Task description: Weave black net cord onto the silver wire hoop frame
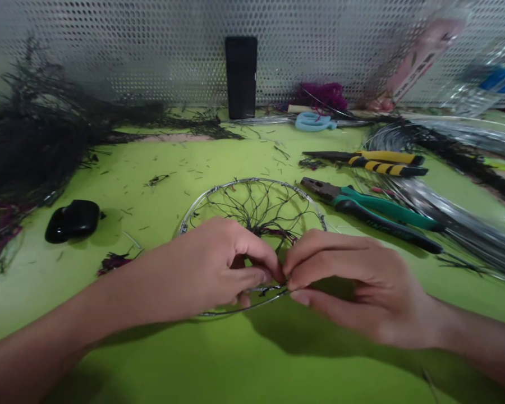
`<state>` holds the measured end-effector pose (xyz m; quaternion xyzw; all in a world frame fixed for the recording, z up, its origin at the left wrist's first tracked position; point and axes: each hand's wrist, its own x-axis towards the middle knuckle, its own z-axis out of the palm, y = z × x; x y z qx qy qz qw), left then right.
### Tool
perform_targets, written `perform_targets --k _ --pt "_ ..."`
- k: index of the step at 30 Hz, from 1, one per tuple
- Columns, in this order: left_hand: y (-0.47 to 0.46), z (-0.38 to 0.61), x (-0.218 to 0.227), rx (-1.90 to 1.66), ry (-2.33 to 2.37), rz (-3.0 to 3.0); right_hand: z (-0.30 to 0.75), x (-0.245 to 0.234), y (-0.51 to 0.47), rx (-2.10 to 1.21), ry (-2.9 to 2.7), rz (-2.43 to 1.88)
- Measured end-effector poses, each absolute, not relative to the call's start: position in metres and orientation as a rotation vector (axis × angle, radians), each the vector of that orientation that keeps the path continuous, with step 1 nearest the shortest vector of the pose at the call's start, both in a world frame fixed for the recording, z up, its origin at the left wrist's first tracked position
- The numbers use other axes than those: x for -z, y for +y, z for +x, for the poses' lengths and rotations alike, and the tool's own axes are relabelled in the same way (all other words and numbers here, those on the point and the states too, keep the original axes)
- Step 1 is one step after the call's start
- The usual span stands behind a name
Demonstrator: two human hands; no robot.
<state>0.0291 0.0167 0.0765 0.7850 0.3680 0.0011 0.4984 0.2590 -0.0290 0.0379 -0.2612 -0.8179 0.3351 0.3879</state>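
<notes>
A round wire hoop (210,191) lies on the green table, with dark thin strands (256,210) branching out from a bunched centre to its rim. My left hand (225,261) reaches over the hoop's near left part, thumb and fingers pinched close to the near rim. Facing it, my right hand (353,280) pinches at the near right rim, its fingertips almost touching those of the left. Whatever small piece sits between the fingertips is mostly hidden. Next to the fingers, a short dark knot shows on the wire.
Green-handled pliers (374,216) and yellow-black long-nose pliers (366,160) lie right of the hoop, near bundled silver wire (458,224). Light-blue scissors (313,121) and a black phone (241,78) are at the back. A black case (73,220) and dark strand heap (29,146) are left.
</notes>
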Motion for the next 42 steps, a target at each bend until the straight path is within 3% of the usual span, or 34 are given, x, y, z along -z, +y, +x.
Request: perform_targets --k 7,20,29,42 --pt "0.023 0.03 -0.082 0.147 0.773 1.773 0.258 -0.038 -0.028 -0.853 -2.103 -0.668" --pt "-0.015 0.03 -0.068 -0.183 0.834 2.491 0.261 -0.039 -0.029 -0.775 -2.12 -0.709" --pt "-0.03 0.027 -0.053 -0.19 0.737 2.874 0.259 -0.038 -0.026 -0.833 -2.072 -0.727" --pt "-0.024 0.031 -0.047 -0.206 0.815 2.465 0.258 -0.038 -0.029 -0.798 -2.126 -0.687"
